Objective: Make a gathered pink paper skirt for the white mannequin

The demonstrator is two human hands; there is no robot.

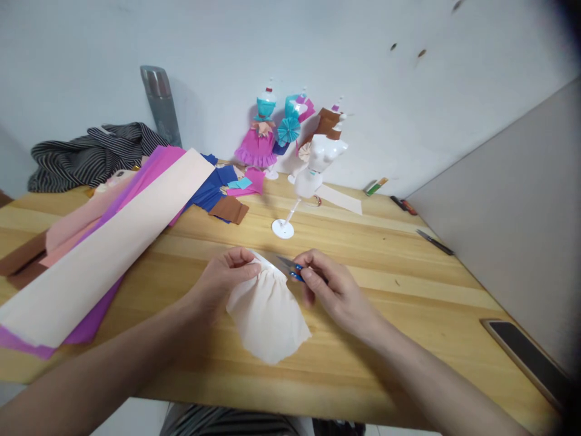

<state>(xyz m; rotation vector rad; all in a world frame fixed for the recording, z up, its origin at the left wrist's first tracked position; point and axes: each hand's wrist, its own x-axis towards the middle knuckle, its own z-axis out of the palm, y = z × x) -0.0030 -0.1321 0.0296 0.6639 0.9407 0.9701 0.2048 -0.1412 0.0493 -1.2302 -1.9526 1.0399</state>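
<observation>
My left hand (233, 269) pinches the top left corner of a gathered cream crepe paper skirt (272, 321), which flares out downward over the table. A smooth white band runs along the skirt's gathered top edge. In my right hand (329, 281) is a small pair of scissors (295, 271) with blue handles. The blades point left, close by the right end of the band; whether they touch the paper I cannot tell. Behind my hands a bare white mini dress form (313, 166) leans on its round-based stand.
Long crepe paper sheets (113, 233) and scraps (229, 209) cover the left of the wooden table. Dressed mini forms (258, 145) stand by the wall, near a grey flask (161, 103) and striped cloth (100, 154). At right lie a dark pen-like tool (434, 242) and a phone (526, 357).
</observation>
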